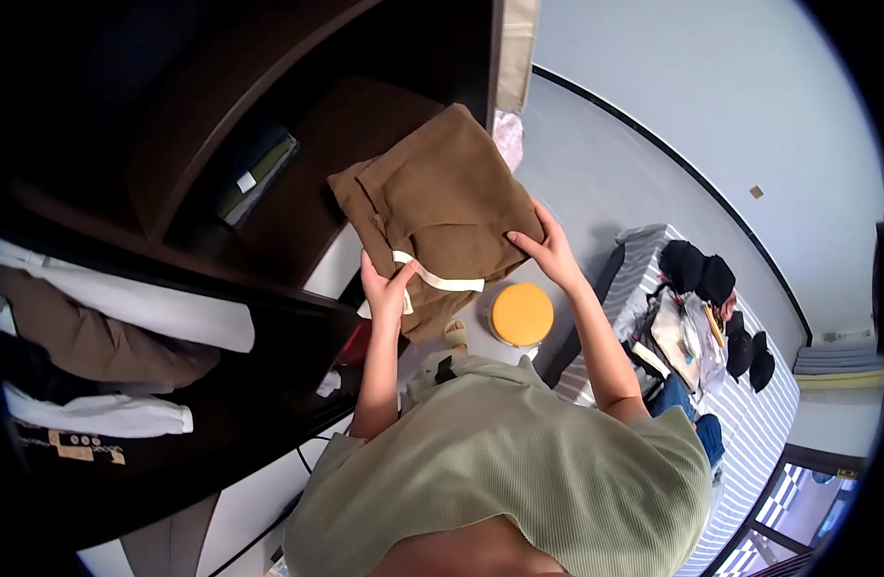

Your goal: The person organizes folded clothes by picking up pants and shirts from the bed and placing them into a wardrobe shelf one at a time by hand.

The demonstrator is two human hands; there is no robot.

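Note:
A folded brown garment (451, 192) with a white drawstring or band (451, 283) is held up in front of me between both hands. My left hand (386, 291) grips its lower left edge, thumb on top beside the white band. On the other side my right hand (547, 252) pinches the right edge, thumb over the cloth and fingers behind. Whether it is trousers or another garment I cannot tell. Just beyond it is the dark brown wardrobe shelf (341, 135), where a small stack of folded clothes (259, 178) lies.
White and brown clothes (115, 332) hang in the wardrobe at left. A round stool with a yellow top (522, 314) stands on the floor below. At right, a striped bed (764, 423) carries black caps (697, 269), jeans (687, 404) and heaped clothes.

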